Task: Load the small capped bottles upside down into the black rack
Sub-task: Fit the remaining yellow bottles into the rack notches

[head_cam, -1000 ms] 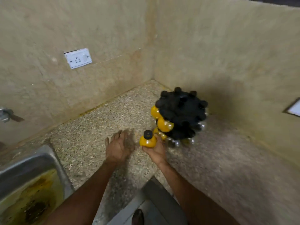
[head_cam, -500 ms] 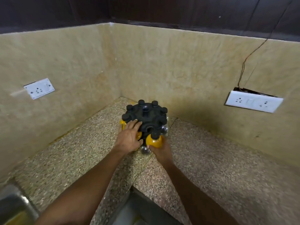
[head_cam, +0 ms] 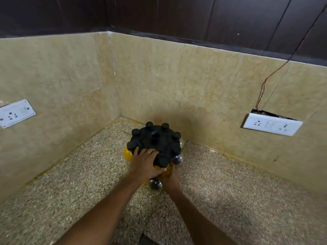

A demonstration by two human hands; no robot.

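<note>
the black rack (head_cam: pixel 155 142) stands in the corner of the speckled stone desk (head_cam: pixel 74 183), near both tiled walls, with black caps poking up around its top. the left hand (head_cam: pixel 145 163) lies spread on the rack's near side, fingers splayed across it. the right hand (head_cam: pixel 169 177) is wrapped around a yellow bottle (head_cam: pixel 165 169) pressed against the rack's lower front edge. another yellow bottle (head_cam: pixel 127 153) shows at the rack's left, and a clear bottle (head_cam: pixel 155 184) hangs just beside the right hand.
</note>
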